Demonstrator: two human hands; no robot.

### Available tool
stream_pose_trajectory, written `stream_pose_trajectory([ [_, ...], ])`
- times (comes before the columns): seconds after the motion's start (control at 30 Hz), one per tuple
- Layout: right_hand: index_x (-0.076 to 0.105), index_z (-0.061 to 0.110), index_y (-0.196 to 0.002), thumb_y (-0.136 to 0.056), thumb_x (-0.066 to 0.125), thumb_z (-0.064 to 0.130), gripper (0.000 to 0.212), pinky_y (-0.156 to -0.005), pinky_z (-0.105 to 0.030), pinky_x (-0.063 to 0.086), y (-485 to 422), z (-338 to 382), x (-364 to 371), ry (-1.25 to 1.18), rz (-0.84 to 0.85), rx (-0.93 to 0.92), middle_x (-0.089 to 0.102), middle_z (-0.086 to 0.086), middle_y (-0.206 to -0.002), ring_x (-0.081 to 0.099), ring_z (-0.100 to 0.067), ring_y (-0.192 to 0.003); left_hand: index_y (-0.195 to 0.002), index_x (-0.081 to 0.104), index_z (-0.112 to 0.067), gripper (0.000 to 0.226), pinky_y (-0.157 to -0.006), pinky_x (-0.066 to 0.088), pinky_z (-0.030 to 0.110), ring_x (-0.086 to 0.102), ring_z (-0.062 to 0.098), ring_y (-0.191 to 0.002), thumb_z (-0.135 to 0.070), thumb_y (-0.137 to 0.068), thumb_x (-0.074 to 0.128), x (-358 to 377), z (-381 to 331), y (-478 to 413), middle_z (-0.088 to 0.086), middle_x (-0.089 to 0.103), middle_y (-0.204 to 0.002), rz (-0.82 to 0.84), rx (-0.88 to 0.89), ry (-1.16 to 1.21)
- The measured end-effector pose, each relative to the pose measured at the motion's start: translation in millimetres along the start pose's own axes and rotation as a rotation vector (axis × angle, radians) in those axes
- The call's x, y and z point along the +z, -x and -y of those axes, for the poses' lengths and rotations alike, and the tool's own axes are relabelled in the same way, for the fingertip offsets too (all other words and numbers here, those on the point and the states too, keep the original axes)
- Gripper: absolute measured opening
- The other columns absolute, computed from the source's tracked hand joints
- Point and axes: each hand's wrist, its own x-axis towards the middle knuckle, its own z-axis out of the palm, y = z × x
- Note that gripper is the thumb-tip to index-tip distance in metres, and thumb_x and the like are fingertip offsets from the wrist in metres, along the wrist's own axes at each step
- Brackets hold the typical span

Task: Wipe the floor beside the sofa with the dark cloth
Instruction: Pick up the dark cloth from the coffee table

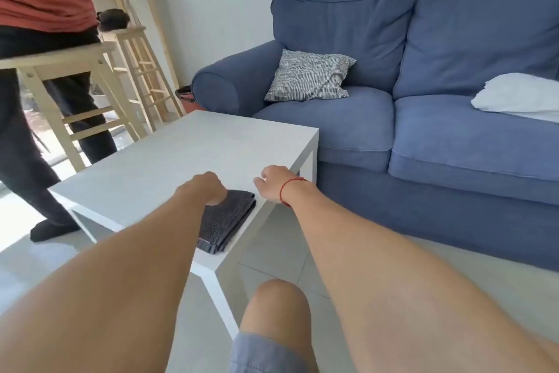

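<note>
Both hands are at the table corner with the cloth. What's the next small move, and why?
Probably close the left hand on the dark cloth and lift it. It lies folded on the white table, the left hand rests on its far end, and the right hand is beside it, empty.

We see open floor (348,257) between the white coffee table (169,149) and blue sofa (423,136), stools (75,94) crowding the far left.

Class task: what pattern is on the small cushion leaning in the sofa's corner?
The cushion has thin grey-and-white stripes, seen in the head view against the blue sofa.
</note>
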Motion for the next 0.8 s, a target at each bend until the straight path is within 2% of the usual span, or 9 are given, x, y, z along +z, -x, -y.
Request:
stream_pose_trajectory([
  [0.13, 0.055, 0.007, -0.114, -0.096, 0.039, 0.046, 0.046, -0.089, -0.038, 0.047, -5.0, 11.1, 33.1, 0.042, 0.055, 0.021, 0.056, -0.012, -0.118, 0.056, -0.030, -0.105, -0.134, 0.047, -0.005, 0.042, -0.092, 0.042, 0.037, 0.054, 0.033, -0.119, -0.026, -0.099, 0.037, 16.1, 25.9, -7.0, 0.013, 0.055, -0.133, 0.035, -0.049, -0.005],
  [0.23, 0.051, 0.009, -0.125, -0.085, 0.052, 0.061, 0.066, -0.092, -0.038, 0.044, -11.3, 15.8, 46.2, 0.119, 0.060, 0.038, 0.046, -0.011, -0.131, 0.050, -0.031, -0.118, -0.140, 0.042, -0.007, 0.048, -0.100, 0.041, 0.039, 0.050, 0.033, -0.124, -0.030, -0.098, 0.038, 28.4, 33.0, -14.6, 0.014, 0.051, -0.138, 0.071, -0.082, 0.024],
  [0.3, 0.052, 0.009, -0.122, -0.077, 0.062, 0.061, 0.070, -0.085, -0.035, 0.044, -16.0, 15.9, 49.8, 0.093, 0.022, 0.062, 0.050, -0.010, -0.128, 0.053, -0.030, -0.116, -0.141, 0.039, -0.007, 0.051, -0.102, 0.039, 0.042, 0.046, 0.035, -0.127, -0.032, -0.097, 0.041, 34.4, 34.9, -19.5, 0.016, 0.047, -0.139, 0.026, -0.104, 0.022],
  [0.4, 0.059, 0.005, -0.112, -0.080, 0.067, 0.049, 0.055, -0.071, -0.029, 0.038, -23.2, 18.8, 52.2, -0.002, 0.052, 0.074, 0.061, -0.012, -0.107, 0.058, -0.029, -0.098, -0.136, 0.043, -0.008, 0.047, -0.102, 0.034, 0.042, 0.047, 0.035, -0.125, -0.031, -0.095, 0.045, 33.7, 31.2, -21.1, 0.015, 0.050, -0.135, -0.051, -0.143, -0.039],
  [0.5, 0.062, 0.009, -0.092, -0.086, 0.063, 0.034, 0.025, -0.068, -0.027, 0.037, -26.6, 23.8, 51.6, -0.163, 0.042, 0.047, 0.056, -0.007, -0.085, 0.053, -0.027, -0.083, -0.127, 0.051, -0.010, 0.037, -0.102, 0.033, 0.040, 0.052, 0.034, -0.119, -0.026, -0.095, 0.044, 31.6, 23.3, -26.1, 0.014, 0.057, -0.127, -0.049, -0.106, -0.058],
  [0.6, 0.046, 0.019, -0.071, -0.090, 0.059, 0.029, 0.026, -0.065, -0.027, 0.038, -25.1, 21.9, 46.7, -0.449, -0.027, 0.053, 0.050, 0.000, -0.073, 0.050, -0.024, -0.082, -0.131, 0.048, -0.004, 0.042, -0.096, 0.042, 0.041, 0.052, 0.038, -0.119, -0.023, -0.095, 0.042, 30.2, 16.3, -27.9, 0.020, 0.055, -0.129, -0.070, -0.066, 0.082],
  [0.67, 0.051, 0.015, -0.092, -0.092, 0.056, 0.028, 0.014, -0.075, -0.030, 0.040, -22.8, 16.4, 40.3, -0.626, -0.102, 0.098, 0.056, -0.005, -0.091, 0.049, -0.023, -0.088, -0.133, 0.045, 0.000, 0.045, -0.094, 0.042, 0.042, 0.052, 0.041, -0.118, -0.022, -0.096, 0.038, 24.6, 8.5, -24.4, 0.023, 0.053, -0.131, -0.089, -0.033, 0.206],
  [0.73, 0.049, 0.010, -0.113, -0.094, 0.054, 0.025, 0.025, -0.079, -0.030, 0.040, -17.9, 7.1, 31.3, -0.779, -0.194, 0.162, 0.055, -0.009, -0.107, 0.048, -0.022, -0.091, -0.135, 0.041, 0.003, 0.047, -0.097, 0.042, 0.045, 0.051, 0.042, -0.118, -0.024, -0.096, 0.036, 16.4, -5.4, -18.3, 0.025, 0.051, -0.133, -0.103, 0.011, 0.315],
  [0.8, 0.047, 0.010, -0.108, -0.095, 0.053, 0.022, 0.019, -0.075, -0.028, 0.037, -9.8, -5.3, 19.1, -0.842, -0.304, 0.198, 0.053, -0.009, -0.104, 0.048, -0.021, -0.087, -0.134, 0.041, 0.004, 0.048, -0.097, 0.042, 0.046, 0.051, 0.041, -0.117, -0.026, -0.097, 0.036, 8.5, -26.6, -10.4, 0.025, 0.051, -0.132, -0.118, 0.066, 0.396],
])
